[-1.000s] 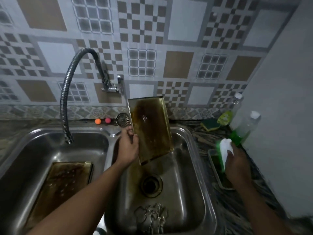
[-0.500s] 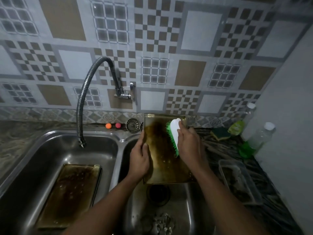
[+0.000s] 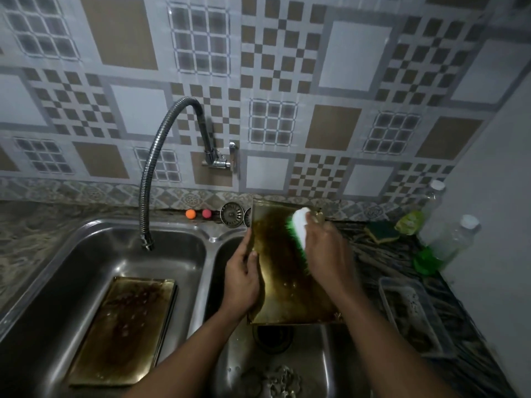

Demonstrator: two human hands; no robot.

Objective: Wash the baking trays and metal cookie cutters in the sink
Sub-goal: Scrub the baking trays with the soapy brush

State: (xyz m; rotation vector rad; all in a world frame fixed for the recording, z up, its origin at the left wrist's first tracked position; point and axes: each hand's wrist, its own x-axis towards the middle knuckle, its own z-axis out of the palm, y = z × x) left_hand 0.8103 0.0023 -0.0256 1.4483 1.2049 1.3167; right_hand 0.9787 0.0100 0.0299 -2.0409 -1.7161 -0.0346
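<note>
A greasy brown baking tray [image 3: 283, 277] stands tilted over the right basin of the steel sink [image 3: 209, 234]. My left hand [image 3: 241, 278] grips its left edge. My right hand [image 3: 327, 254] holds a white brush with green bristles [image 3: 297, 226] pressed against the tray's upper face. A second dirty tray [image 3: 120, 328] lies flat in the left basin. Several metal cookie cutters [image 3: 275, 382] sit at the bottom of the right basin, near the drain [image 3: 273, 337].
A flexible tap [image 3: 161, 168] hangs over the left basin, with no water visible. Two small balls [image 3: 198, 214] and a strainer plug [image 3: 231, 215] rest on the back rim. On the right counter are a sponge [image 3: 382, 231], soap bottles [image 3: 448, 239] and a clear plastic container [image 3: 413, 314].
My right hand brought the brush from the counter onto the tray. The brush now sits near the tray's top edge, and the tray is held more squarely over the right basin.
</note>
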